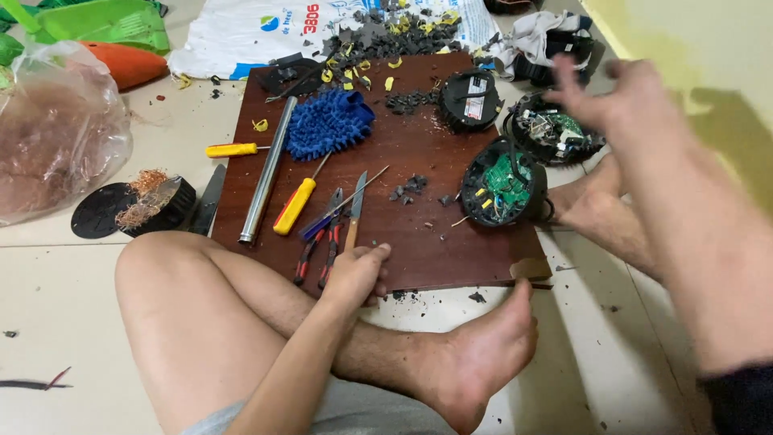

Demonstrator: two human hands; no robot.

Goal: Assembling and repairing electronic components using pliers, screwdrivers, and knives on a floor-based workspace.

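Observation:
I sit cross-legged on the floor at a dark red-brown board (435,242). My left hand (358,274) rests on the board's near edge, fingers curled over the wooden handle of a knife-like tool (355,211), beside red-handled pliers (320,246). My right hand (616,101) hovers blurred, fingers spread, above an opened round black device with a circuit board (551,129). A second opened device with a green circuit board (505,184) lies at the board's right edge. A closed black round unit (469,101) sits further back.
On the board lie a metal tube (266,171), two yellow-handled screwdrivers (295,205), a blue fluffy mitt (328,122) and dark debris. A black dish with copper wire (149,205), a clear bag (56,129) and a white sack (241,32) surround it.

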